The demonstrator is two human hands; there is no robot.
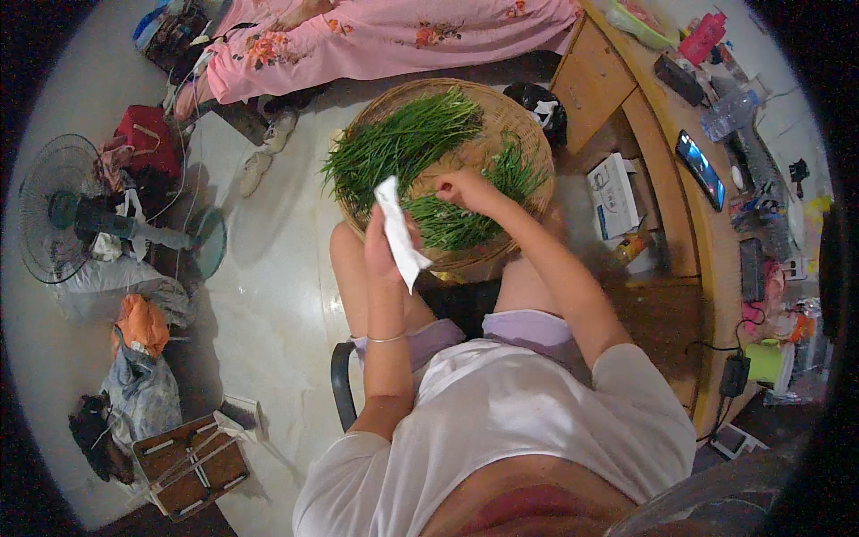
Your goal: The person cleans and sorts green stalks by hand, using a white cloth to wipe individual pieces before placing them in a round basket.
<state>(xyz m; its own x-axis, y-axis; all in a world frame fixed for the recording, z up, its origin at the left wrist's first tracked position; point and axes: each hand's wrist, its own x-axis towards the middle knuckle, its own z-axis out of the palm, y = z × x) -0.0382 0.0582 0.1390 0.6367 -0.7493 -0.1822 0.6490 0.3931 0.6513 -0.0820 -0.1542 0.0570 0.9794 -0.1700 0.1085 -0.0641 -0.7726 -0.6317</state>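
A folded white tissue [400, 235] lies upright along the palm of my left hand [382, 254], which grips it at the basket's near left edge. My right hand [470, 190] is held over the middle of a round woven basket [500, 127] with its fingers curled; whether anything thin is between them cannot be told. In the basket, a large bundle of thin green leaves like chives [409, 137] fills the far left. A smaller pile of the same greens [449, 225] lies under my right hand, and some loose stalks [513, 168] spread to the right. The basket is above my knees.
On the right, a wooden desk [644, 74] carries a phone [700, 170], a plastic bottle [730, 114] and clutter. A black plastic bag [540, 114] stands behind the basket. At left are a standing fan [67, 208], bags [144, 389] and a folded small table [194, 466]. A pink-covered bed [389, 40] lies ahead.
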